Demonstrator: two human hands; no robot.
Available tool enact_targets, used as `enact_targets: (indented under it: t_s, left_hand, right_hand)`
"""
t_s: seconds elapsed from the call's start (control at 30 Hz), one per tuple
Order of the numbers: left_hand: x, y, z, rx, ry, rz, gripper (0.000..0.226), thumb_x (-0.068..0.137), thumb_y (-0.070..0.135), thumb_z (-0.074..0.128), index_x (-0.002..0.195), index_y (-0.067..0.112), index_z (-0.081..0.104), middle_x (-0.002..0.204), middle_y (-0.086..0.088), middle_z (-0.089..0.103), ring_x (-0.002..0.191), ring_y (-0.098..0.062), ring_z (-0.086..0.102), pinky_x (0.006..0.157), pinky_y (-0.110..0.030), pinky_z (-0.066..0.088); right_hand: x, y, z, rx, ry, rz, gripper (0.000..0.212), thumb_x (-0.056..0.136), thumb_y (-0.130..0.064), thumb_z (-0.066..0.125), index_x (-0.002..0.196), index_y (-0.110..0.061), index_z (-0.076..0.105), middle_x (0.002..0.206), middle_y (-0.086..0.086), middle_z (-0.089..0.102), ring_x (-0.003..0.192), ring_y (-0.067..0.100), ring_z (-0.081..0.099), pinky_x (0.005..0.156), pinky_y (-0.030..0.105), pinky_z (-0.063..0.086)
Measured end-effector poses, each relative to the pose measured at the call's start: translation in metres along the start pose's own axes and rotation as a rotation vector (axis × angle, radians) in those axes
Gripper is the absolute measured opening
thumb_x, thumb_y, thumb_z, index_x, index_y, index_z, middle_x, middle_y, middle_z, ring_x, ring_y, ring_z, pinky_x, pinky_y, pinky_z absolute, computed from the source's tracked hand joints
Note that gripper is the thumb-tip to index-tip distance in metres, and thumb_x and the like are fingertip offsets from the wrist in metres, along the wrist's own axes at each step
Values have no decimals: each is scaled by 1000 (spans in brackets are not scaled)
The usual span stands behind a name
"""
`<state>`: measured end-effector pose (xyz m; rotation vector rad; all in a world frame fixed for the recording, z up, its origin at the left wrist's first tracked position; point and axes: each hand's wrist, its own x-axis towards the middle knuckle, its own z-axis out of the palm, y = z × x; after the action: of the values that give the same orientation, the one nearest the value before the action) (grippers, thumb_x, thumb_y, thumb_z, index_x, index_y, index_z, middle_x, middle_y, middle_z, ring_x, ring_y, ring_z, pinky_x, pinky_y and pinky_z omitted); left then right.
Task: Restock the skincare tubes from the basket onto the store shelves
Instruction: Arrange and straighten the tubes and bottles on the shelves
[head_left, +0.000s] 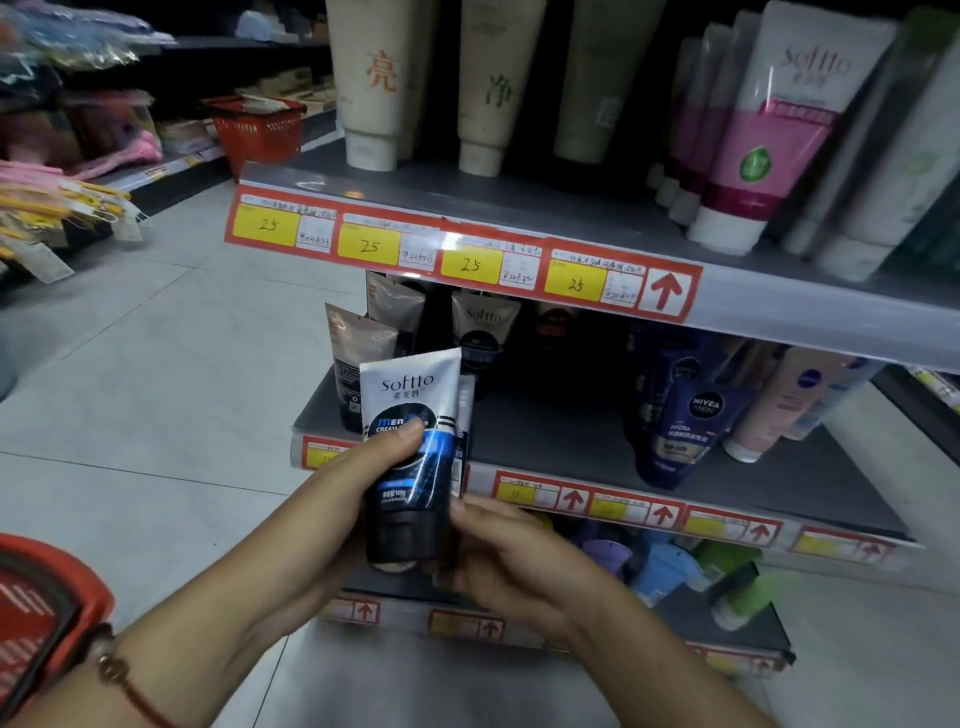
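left fingers (402, 434): wrapped round the Softto men's tube (410, 457), thumb on the front
right fingers (470, 512): curled loosely against the tube's black cap, looked like steadying, not gripping
tube: upright, cap down, held just in front of the middle shelf (545, 426)
red basket (39, 613): bottom-left corner by the left arm

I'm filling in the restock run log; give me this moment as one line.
phase: placing | left hand: grip on Softto tube, cap down | right hand: steadying cap | target: middle shelf, gap open | basket: lower left
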<state>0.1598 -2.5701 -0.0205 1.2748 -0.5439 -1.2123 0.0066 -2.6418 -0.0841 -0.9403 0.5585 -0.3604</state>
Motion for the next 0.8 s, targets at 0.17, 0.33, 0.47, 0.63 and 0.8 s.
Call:
enact_targets:
  t_s: [0.17,0.33,0.47,0.63,0.8]
  left_hand:
    - [-11,3,-1,221,-70,-38,22,89,28,66,100,14,78,105,-14,75,102,-29,71,96,-43,50]
    - [2,1,-7,300,36,-2,24,84,44,68,87,22,77,84,-3,77,75,-20,72,63,-30,48]
    - [6,2,-7,311,52,-1,27,85,42,67,95,18,75,87,-3,78,81,-20,74,70,-33,54]
    - [12,1,-8,313,37,14,24,85,42,68,91,20,77,89,-1,78,86,-19,74,91,-44,55]
    - [17,-1,-14,304,46,19,24,82,43,71,89,22,78,88,-1,78,87,-21,74,94,-48,54]
  right_hand:
    - [10,-28,-14,-319,135,-136,42,83,-24,72,120,-8,63,111,4,71,99,17,66,86,33,50]
    - [38,-58,-25,-682,590,-287,33,79,-23,79,108,-18,62,99,-6,71,91,13,68,80,24,55]
    - [61,-58,-37,-888,733,-256,45,75,-29,81,112,-17,56,92,-12,60,78,1,56,61,14,41]
    - [81,-46,-41,-1014,828,-275,67,64,-49,82,115,-16,52,110,-1,63,98,17,62,79,31,52]
    - [86,-42,-42,-1131,790,-228,81,51,-73,66,114,-24,59,112,0,65,102,18,62,86,38,54]
